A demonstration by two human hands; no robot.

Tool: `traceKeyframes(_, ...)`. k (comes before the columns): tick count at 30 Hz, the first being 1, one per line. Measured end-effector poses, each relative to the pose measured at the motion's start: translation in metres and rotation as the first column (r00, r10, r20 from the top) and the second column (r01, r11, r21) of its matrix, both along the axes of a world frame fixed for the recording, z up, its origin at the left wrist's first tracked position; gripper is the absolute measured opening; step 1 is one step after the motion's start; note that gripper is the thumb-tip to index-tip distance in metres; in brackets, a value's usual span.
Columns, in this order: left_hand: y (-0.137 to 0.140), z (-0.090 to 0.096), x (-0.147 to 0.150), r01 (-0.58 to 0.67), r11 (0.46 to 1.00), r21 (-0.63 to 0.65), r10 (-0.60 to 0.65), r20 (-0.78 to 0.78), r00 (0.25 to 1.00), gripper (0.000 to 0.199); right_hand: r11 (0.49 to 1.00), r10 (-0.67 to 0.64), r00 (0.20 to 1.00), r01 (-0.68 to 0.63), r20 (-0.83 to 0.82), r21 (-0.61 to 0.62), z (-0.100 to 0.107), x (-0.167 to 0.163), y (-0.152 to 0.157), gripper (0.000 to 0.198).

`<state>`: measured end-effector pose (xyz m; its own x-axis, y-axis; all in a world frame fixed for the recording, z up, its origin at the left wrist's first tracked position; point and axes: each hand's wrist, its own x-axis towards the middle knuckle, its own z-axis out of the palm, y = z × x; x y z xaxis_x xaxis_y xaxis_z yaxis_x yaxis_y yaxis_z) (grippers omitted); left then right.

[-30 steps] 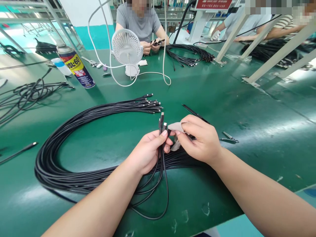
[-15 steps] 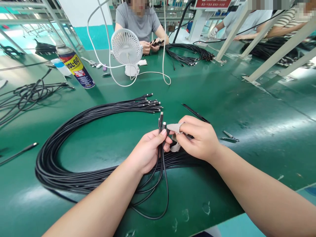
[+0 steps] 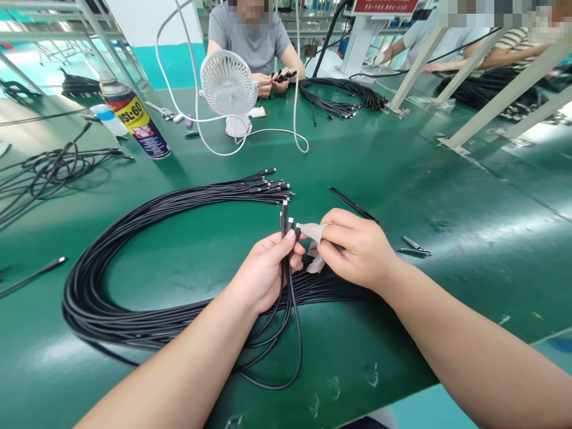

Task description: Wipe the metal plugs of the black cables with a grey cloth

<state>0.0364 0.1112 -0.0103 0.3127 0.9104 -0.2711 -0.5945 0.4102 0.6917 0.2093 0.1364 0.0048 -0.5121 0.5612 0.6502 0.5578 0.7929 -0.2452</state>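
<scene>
Both hands met a little below the middle of the view, above a green desk (image 3: 375, 155). The left hand (image 3: 274, 259) gripped a few black cables (image 3: 285, 210) between thumb and fingers, their plugs pointing towards twelve o'clock and their cords looping down towards six. The right hand (image 3: 360, 250) was closed on a pale cloth (image 3: 313, 231), pinched between thumb and fingers; its pointed edge lay right at the rightmost plug, though whether it touched could not be told

From the hands, a big bundle of cables (image 3: 87, 268) curved out to nine o'clock and back, its loose plugs ending near eleven. Tweezers (image 3: 414, 247) lay at three o'clock, and thin black sticks (image 3: 353, 204) between one and two. A white fan (image 3: 229, 83) stood at eleven o'clock, a spray can (image 3: 140, 122) at ten. Beyond the fan, a person in a grey shirt (image 3: 248, 36) held small dark pieces (image 3: 285, 76) in both hands
</scene>
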Motion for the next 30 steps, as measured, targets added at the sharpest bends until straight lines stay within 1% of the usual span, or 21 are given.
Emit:
traceKeyframes(3, -0.0006, 0.0001, -0.0005, -0.015, 1.0, -0.003, 0.015, 0.011, 1.0, 0.025, 0.999, -0.005, 1.0, 0.006, -0.014, 0.032, 0.0006, -0.0005, -0.001, 0.024)
traceKeyframes(7, -0.0017, 0.0021, -0.0007, 0.007, 1.0, 0.018, -0.007, 0.003, 1.0, 0.028, 0.997, -0.031, 0.999, 0.033, -0.037, 0.068, 0.0001, -0.0022, -0.0022, 0.021)
traceKeyframes(9, -0.0019, 0.0029, -0.0006, 0.034, 0.999, 0.03, -0.034, -0.014, 0.999, 0.029, 0.999, -0.025, 0.999, 0.026, -0.033, 0.043, -0.001, -0.0022, -0.0022, 0.021)
traceKeyframes(11, -0.0018, 0.0027, -0.0005, 0.055, 0.998, 0.04, -0.053, -0.042, 0.998, 0.029, 1.0, -0.002, 1.0, 0.002, -0.01, -0.007, -0.0025, -0.0013, -0.0019, 0.022)
traceKeyframes(14, -0.0015, 0.0011, -0.0007, 0.036, 0.999, 0.04, -0.033, -0.06, 0.998, 0.032, 0.999, 0.015, 1.0, -0.014, 0.02, -0.052, -0.004, 0.0009, -0.001, 0.023)
traceKeyframes(16, -0.0015, -0.0001, -0.0011, 0.026, 0.999, 0.038, -0.023, -0.056, 0.998, 0.031, 0.998, 0.021, 1.0, -0.019, 0.021, -0.053, -0.0044, 0.0018, -0.0007, 0.023)
traceKeyframes(19, -0.0014, -0.0007, -0.0018, 0.043, 0.998, 0.034, -0.041, -0.062, 0.997, 0.032, 0.997, 0.039, 0.999, -0.038, 0.008, -0.066, -0.0046, 0.001, -0.0009, 0.023)
traceKeyframes(21, -0.0012, -0.0002, -0.0018, 0.043, 0.999, 0.029, -0.041, -0.055, 0.998, 0.033, 0.997, 0.027, 1.0, -0.027, 0.006, -0.076, -0.0045, -0.0005, -0.0015, 0.023)
traceKeyframes(25, -0.0007, 0.0007, -0.0013, 0.017, 1.0, 0.019, -0.016, -0.041, 0.999, 0.029, 0.998, -0.027, 0.999, 0.026, -0.017, -0.054, -0.0044, -0.0021, -0.0024, 0.022)
traceKeyframes(30, -0.0007, 0.0005, -0.0019, 0.045, 0.999, 0.027, -0.044, -0.047, 0.998, 0.033, 1.0, -0.002, 1.0, 0.002, 0.023, -0.027, -0.0037, -0.002, -0.0028, 0.024)
